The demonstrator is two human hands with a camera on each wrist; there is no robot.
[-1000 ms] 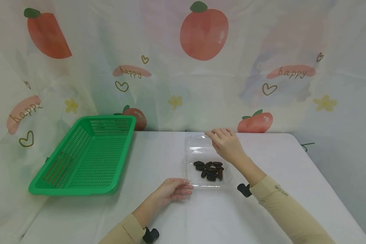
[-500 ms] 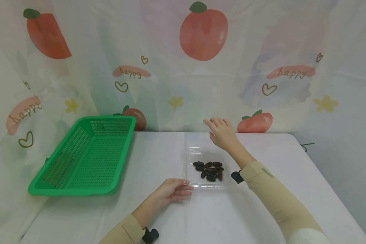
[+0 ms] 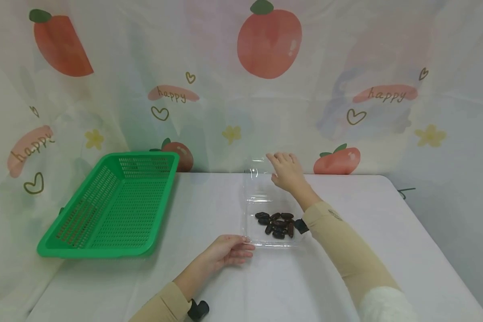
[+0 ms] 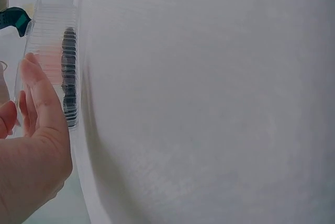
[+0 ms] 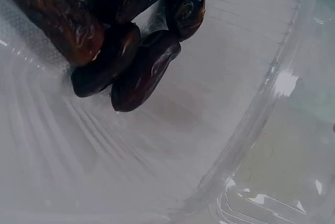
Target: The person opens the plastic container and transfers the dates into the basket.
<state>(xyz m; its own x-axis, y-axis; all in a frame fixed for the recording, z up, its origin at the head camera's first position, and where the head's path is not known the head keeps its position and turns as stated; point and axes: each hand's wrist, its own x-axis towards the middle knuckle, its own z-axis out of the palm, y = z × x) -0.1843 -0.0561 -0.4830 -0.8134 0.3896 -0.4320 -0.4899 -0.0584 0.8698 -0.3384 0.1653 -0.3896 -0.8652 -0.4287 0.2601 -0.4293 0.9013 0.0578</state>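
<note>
A clear plastic hinged box (image 3: pixel 259 245) stands on the white table, with several dark brown dates (image 3: pixel 279 224) in its base. Its transparent lid (image 3: pixel 257 181) is raised at the far side. My left hand (image 3: pixel 228 252) holds the near left corner, thumb at the rim and fingers along the outer wall. In the left wrist view those fingers (image 4: pixel 48 103) lie against the box's ribbed side. My right hand (image 3: pixel 287 173) is at the lid's upper right, its fingers extended; its exact contact with the clear plastic is hard to see. The right wrist view shows dates (image 5: pixel 144 72) from close above.
A green plastic basket (image 3: pixel 154 230) with slotted walls sits to the left on the table (image 3: pixel 209 201). Behind hangs a pale cloth (image 3: pixel 213 53) printed with fruit and hearts. A dark wrist camera (image 3: pixel 302 226) on the right arm hangs close over the box's right side.
My right hand has moved farther back and slightly left. The lid's upper edge now appears higher in the head view. My left hand, the dates and the basket have stayed put.
</note>
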